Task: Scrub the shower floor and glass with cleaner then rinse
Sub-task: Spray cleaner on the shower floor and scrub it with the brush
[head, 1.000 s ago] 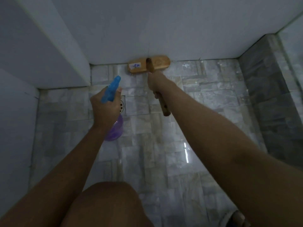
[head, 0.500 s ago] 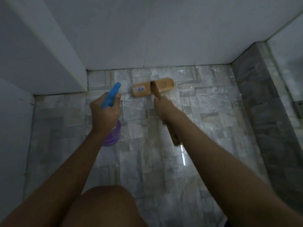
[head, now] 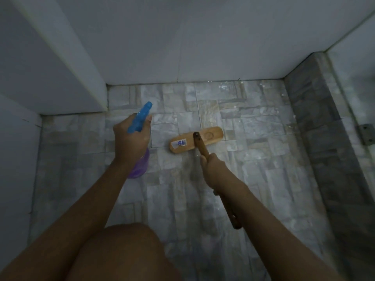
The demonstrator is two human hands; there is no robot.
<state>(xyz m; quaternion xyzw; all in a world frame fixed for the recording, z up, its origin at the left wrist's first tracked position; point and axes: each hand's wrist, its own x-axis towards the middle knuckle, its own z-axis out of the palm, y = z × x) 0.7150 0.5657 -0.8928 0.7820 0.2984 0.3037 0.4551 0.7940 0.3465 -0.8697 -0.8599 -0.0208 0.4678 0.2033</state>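
Shower floor (head: 263, 169): brush head (head: 211, 136) lies crosswise just ahead of right hand (head: 213, 169) gripping its handle (head: 203, 148); left hand (head: 129, 142) grips spray bottle (head: 140, 118), further left

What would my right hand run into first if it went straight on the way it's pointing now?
Most likely the flat wooden scrub brush head, along the brown wooden handle that the right hand grips; past it lie grey floor tiles, then the white wall.
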